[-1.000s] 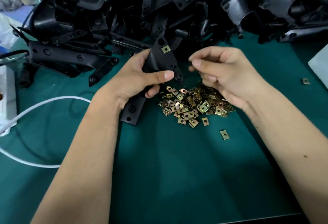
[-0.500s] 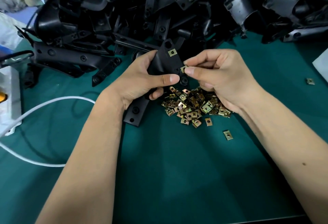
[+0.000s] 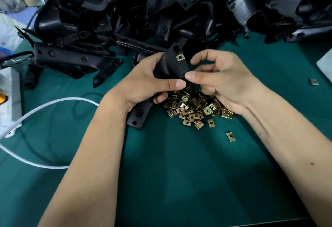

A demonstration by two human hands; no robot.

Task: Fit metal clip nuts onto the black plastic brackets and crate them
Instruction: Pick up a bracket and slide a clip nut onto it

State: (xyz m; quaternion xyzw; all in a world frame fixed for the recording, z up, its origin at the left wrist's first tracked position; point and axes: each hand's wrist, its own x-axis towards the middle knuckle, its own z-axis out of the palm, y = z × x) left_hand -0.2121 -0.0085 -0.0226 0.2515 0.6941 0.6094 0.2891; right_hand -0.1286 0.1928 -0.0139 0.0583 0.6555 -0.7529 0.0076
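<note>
Gripping the black bracket, left hand steadies it; right hand pinches its edge.

A table carries everything. Across its far side sprawls a heap of brackets, running from left to right. Just in front of that heap, near the middle, the left hand holds one bracket tilted up off the table, its lower end down beside the wrist. A clip nut sits on the bracket's upper part. The right hand is just right of it, thumb tip against the bracket's edge. Below and between the hands lies a pile of clip nuts, partly under the right hand. One stray nut lies nearer, to the right; another well off to the right. A cable loops over the table's left side, running from a power strip at the left edge.
</note>
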